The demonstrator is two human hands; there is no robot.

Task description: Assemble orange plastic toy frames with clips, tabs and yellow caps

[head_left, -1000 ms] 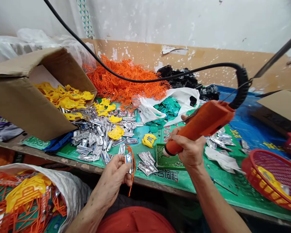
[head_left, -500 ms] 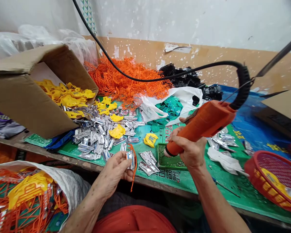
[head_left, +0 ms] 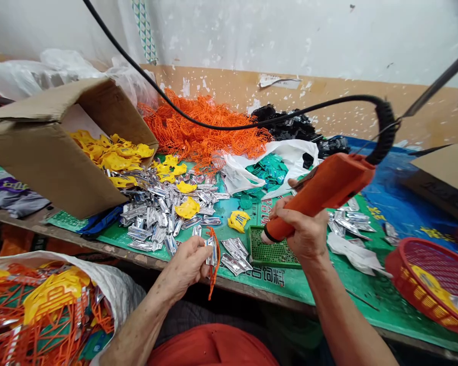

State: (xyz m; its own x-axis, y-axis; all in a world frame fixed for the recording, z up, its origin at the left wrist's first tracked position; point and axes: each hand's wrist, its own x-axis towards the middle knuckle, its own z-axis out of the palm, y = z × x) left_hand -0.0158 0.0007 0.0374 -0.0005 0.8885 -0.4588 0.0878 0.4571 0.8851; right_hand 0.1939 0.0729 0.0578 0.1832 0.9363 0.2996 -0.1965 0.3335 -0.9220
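My right hand (head_left: 303, 229) is wrapped round an orange electric screwdriver (head_left: 320, 193), whose pale tip points down and left over a small green perforated tray (head_left: 275, 254). Tiny dark bits lie in that tray. Near the table's front edge, my left hand (head_left: 187, 262) pinches a silvery plastic piece together with an orange plastic frame (head_left: 212, 274), seen edge-on. Several loose silvery pieces (head_left: 236, 256) lie just right of it, and a yellow plastic part (head_left: 238, 221) sits behind them. A larger pile of silvery pieces (head_left: 152, 221) spreads to the left.
A tipped cardboard box (head_left: 41, 168) spills yellow parts at left. Behind are orange frames (head_left: 202, 127), black parts (head_left: 286, 124) and green parts in a white bag (head_left: 301, 147). A full white sack (head_left: 127, 290) stands lower left; a red basket (head_left: 404, 284) lies right. A black cable (head_left: 229, 127) hangs across.
The view has shifted slightly. My left hand has turned the orange frame and silvery piece a little, and the screwdriver has dipped slightly, with its tip still over the green tray.
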